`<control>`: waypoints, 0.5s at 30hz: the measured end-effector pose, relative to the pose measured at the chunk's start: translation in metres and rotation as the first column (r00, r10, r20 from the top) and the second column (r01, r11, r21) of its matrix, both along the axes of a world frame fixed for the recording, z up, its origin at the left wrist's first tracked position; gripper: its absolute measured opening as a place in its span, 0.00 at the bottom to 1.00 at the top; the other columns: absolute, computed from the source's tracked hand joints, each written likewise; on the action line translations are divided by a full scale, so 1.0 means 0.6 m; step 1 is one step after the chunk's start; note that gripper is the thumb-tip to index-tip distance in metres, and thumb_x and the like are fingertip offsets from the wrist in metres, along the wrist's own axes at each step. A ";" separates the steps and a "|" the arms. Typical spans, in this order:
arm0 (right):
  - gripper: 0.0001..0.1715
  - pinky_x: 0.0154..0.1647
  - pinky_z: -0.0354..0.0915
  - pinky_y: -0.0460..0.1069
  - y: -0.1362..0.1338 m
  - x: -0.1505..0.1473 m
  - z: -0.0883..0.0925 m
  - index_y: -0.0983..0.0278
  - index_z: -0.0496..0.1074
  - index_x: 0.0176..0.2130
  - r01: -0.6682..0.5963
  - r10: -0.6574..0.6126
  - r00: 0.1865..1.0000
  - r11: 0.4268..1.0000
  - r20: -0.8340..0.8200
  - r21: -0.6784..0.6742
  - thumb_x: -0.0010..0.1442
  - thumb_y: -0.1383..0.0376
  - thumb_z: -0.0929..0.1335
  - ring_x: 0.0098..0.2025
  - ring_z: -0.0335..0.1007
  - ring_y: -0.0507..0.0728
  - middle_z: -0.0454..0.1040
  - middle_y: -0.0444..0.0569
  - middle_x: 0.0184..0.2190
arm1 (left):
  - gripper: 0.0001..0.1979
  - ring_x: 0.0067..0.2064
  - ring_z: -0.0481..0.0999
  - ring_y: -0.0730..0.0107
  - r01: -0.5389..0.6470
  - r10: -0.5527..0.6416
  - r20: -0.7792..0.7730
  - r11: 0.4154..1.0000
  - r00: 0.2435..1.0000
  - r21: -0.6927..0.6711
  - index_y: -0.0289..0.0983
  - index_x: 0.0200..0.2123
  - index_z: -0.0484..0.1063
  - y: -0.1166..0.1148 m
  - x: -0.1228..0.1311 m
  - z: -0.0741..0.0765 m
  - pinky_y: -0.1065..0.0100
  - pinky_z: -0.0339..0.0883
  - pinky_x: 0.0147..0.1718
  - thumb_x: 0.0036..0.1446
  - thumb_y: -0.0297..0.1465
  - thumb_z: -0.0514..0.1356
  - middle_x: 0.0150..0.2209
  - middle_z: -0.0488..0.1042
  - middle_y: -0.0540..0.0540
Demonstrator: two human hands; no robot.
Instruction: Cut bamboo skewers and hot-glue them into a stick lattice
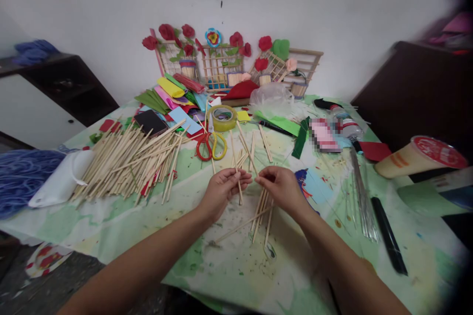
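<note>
Inside the table's near edge, my left hand holds one wooden stick, my right hand a second stick

Right side: a pale-yellow drink cup with a printed red lid sits in front of dark brown furniture. Far left, a tangled heap of blue cord lies near a white-doored cabinet; along the white wall, red artificial roses stand behind a crumpled translucent plastic bag.
</note>
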State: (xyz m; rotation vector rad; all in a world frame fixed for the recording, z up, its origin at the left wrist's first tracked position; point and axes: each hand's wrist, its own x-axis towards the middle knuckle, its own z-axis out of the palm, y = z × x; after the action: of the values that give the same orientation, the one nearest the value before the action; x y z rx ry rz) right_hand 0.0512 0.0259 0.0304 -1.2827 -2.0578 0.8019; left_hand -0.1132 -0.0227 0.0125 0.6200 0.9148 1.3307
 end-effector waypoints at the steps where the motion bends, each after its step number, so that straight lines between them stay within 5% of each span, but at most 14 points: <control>1: 0.07 0.24 0.59 0.45 -0.008 -0.009 -0.003 0.65 0.72 0.26 -0.019 0.019 1.000 0.999 -0.024 -0.039 0.52 0.64 0.68 0.23 0.65 0.51 0.72 0.45 0.20 | 0.09 0.38 0.76 0.68 -0.007 0.007 0.000 1.000 1.000 0.007 0.31 0.34 0.72 0.000 0.001 -0.001 0.69 0.68 0.41 0.50 0.31 0.62 0.35 0.77 0.42; 15: 0.06 0.24 0.57 0.45 -0.034 -0.038 -0.023 0.65 0.71 0.24 -0.054 0.020 0.985 0.979 -0.172 -0.196 0.51 0.66 0.68 0.22 0.63 0.50 0.72 0.44 0.21 | 0.12 0.40 0.76 0.66 -0.009 0.009 0.014 1.000 1.000 0.001 0.30 0.35 0.73 -0.001 0.003 -0.004 0.67 0.66 0.43 0.49 0.33 0.63 0.38 0.77 0.39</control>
State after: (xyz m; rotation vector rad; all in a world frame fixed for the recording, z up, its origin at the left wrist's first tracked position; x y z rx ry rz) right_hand 0.0286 0.0054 0.0167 -1.2368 -1.9093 1.1200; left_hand -0.1115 -0.0232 0.0103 0.6076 0.9063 1.3425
